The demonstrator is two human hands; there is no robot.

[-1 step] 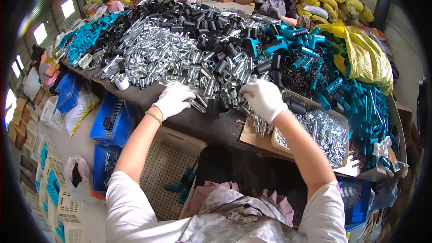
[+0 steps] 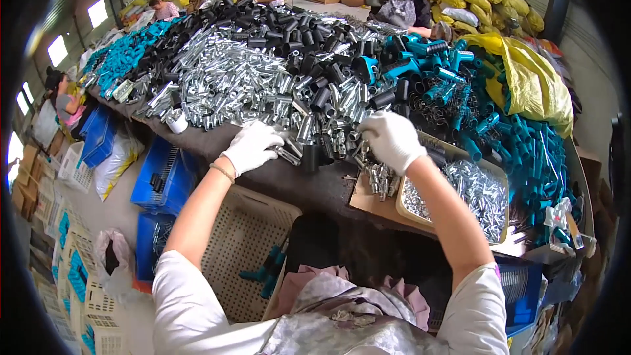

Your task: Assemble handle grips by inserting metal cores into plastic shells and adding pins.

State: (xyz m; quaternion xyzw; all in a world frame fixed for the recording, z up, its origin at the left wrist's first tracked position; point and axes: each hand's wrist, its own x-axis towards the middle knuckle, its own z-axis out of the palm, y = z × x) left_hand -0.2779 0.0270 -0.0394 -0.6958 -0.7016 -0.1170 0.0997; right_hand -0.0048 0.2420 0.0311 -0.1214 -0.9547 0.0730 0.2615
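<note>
My left hand (image 2: 252, 148), in a white knitted glove, is closed around a couple of silver metal tubes (image 2: 288, 156) that stick out past the fingertips at the near edge of the heap. To its right, my right hand (image 2: 393, 142), gloved the same way, has its fingers curled downward; what they hold, if anything, is hidden. Small metal fittings (image 2: 378, 181) lie just below it on a piece of cardboard. Between the hands a black sleeve (image 2: 310, 158) stands at the table edge. Behind them spreads a large pile of silver tubes (image 2: 230, 85).
Black sleeves (image 2: 282, 33) and teal plastic housings (image 2: 437, 59) cover the table farther back. A tray of small metal pins (image 2: 476, 190) sits at the right. Below the table edge is a beige crate (image 2: 230, 250) holding teal pieces; blue bins (image 2: 164, 174) stand left. Co-workers sit opposite.
My right hand has shifted slightly to the right. The black sleeve between my hands shows more plainly. My left hand keeps its place with the tubes.
</note>
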